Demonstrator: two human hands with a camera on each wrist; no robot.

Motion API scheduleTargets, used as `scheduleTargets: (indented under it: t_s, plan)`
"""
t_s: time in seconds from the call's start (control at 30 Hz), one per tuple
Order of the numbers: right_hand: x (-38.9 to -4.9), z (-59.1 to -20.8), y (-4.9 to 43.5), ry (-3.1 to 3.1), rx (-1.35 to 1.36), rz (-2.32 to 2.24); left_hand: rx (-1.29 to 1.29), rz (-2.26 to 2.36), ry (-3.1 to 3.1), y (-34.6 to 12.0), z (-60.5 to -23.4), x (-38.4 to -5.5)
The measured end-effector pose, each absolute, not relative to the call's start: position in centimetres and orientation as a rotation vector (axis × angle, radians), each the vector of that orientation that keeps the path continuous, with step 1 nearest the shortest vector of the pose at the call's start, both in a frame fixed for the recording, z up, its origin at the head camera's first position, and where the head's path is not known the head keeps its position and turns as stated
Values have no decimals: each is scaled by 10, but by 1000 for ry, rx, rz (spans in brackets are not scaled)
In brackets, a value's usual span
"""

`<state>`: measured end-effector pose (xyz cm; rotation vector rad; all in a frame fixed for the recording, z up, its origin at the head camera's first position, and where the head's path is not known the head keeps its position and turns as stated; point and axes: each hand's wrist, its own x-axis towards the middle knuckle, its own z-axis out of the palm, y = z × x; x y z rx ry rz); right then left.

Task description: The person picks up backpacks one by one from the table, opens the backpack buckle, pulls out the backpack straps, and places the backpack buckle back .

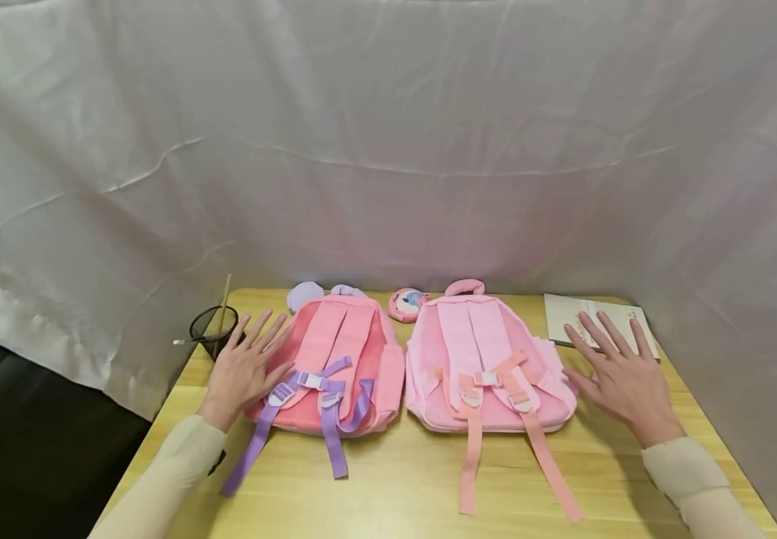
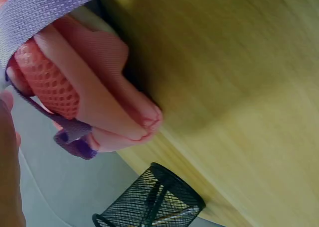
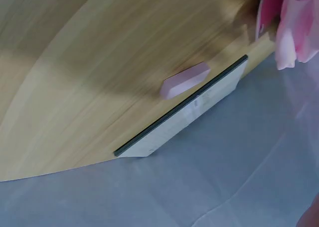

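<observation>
Two small backpacks lie side by side, straps up. The left, coral pink backpack (image 1: 344, 352) has purple straps (image 1: 334, 438) and a white buckle (image 1: 311, 380). Peach straps (image 1: 472, 457) trail toward the near side from the light pink backpack (image 1: 489, 352) on the right. My left hand (image 1: 243, 374), fingers spread and holding nothing, overlaps the coral backpack's left side in the head view. With fingers also spread, my empty right hand (image 1: 620, 374) is beside the light pink backpack, its fingertips overlapping a white-covered book (image 1: 564, 314) in the head view.
A black mesh pen cup (image 2: 149, 202) with a paintbrush (image 1: 224, 303) and another thin stick stands at the far left. Round purple (image 1: 304, 294) and pink (image 1: 405, 305) pieces sit behind the backpacks. A pale pink block (image 3: 185, 81) lies beside the book. Grey curtain (image 1: 388, 165) encloses the wooden table (image 1: 402, 486).
</observation>
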<state>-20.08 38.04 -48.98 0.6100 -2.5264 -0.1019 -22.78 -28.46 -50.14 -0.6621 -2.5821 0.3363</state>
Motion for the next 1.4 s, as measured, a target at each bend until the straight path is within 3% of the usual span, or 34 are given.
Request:
scheduleTargets:
  t_s: [0.33, 0.77, 1.17, 1.4]
  plan:
    - [-201, -485, 322, -2480, 548, 75, -574, -62, -2639, -259, -496, -219]
    - [-213, -467, 191, -2497, 722, 378, -403, -1174, -2690, -249, -516, -197]
    - [-212, -483, 62, -2647, 932, 640, -482, -1185, -2717, -250, -531, -197]
    - [-209, -495, 15, -2731, 1011, 609, -508, -1168, -2696, -251, -534, -199]
